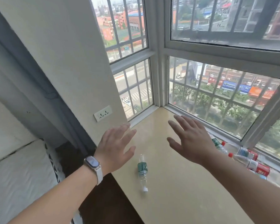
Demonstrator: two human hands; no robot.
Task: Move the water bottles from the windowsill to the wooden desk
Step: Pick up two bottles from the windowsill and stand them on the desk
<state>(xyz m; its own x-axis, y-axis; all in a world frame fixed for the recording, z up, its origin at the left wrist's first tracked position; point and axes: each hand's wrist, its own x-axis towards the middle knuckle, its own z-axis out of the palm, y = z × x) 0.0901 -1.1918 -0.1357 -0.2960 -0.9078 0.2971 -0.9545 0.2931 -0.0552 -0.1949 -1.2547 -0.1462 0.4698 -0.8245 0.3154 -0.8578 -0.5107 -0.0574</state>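
Two barred windows meet at a corner above a smooth, pale yellow windowsill, its glossy top running from the frames toward the camera. Left of it stand a plain cream wall, a grey curtain and white bedding. Both bare forearms reach over the sill with fingers spread and palms down, holding nothing: the left hand, with a white-strapped watch on its wrist, hovers at the sill's near-left edge, and the right hand hovers over the middle. One clear plastic bottle with a green label lies on its side alone near the left edge, just below the left hand, its white cap pointing toward the camera. Along the right window frame lies a cluster of further clear bottles: one green-labelled bottle partly hidden by the right forearm, and at least two red-capped bottles with red and white labels, also on their sides; the arm covers the rest, so the full count cannot be told. One white double socket sits on the wall.
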